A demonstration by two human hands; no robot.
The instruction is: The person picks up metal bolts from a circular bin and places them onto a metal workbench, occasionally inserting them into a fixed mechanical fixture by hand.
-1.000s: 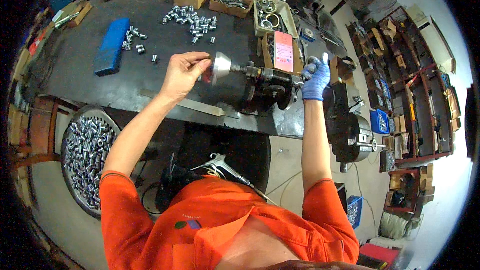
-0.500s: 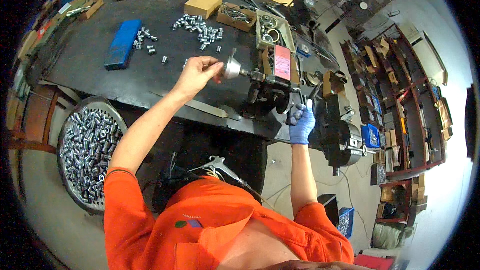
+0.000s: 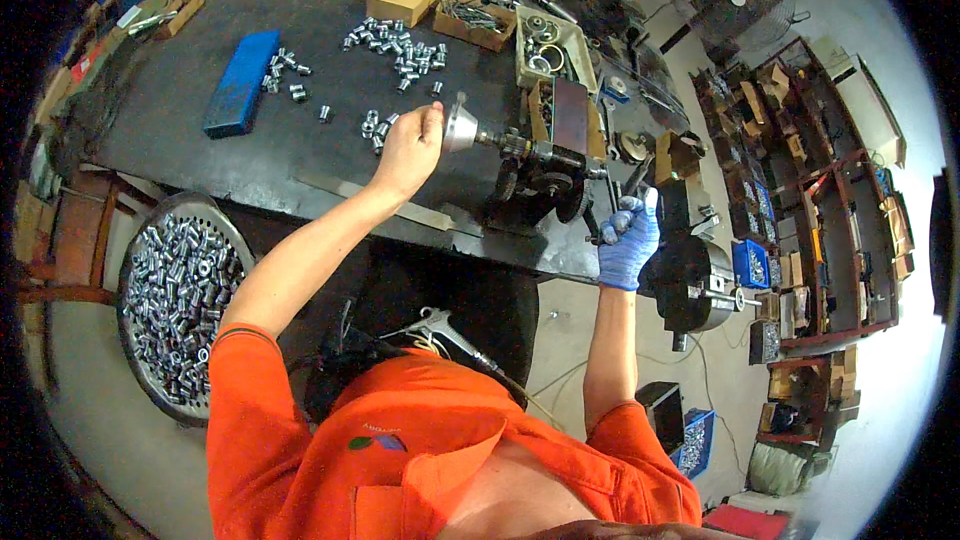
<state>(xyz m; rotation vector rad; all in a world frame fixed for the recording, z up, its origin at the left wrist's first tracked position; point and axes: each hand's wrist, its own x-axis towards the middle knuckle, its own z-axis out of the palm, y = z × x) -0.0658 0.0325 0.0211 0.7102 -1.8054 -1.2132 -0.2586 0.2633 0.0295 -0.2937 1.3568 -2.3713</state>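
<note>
My bare left hand (image 3: 412, 152) is closed, with thumb and fingers at the open face of a silver cone-shaped chuck (image 3: 461, 128). Whatever the fingers pinch is hidden behind them. The chuck sits on the shaft of a small black geared bench machine (image 3: 545, 175) at the table's front edge. At the machine's right side my right hand (image 3: 630, 240), in a blue glove, is wrapped round a dark crank handle (image 3: 594, 228). Just left of the chuck, a few shiny metal sleeves (image 3: 378, 130) lie beside my left hand.
More metal sleeves (image 3: 415, 60) are scattered farther back, near a blue box (image 3: 242, 85). A perforated round tray (image 3: 128, 315) full of sleeves stands at lower left. A dark-screened phone (image 3: 570, 115) rests behind the machine; a black vise-like fixture (image 3: 697, 290) is right. An air gun (image 3: 440, 328) lies near my lap.
My right hand has shifted right and slightly up. My left hand has turned, with its fingers closer to the chuck, uncovering sleeves beside it. The phone screen went from pink to dark.
</note>
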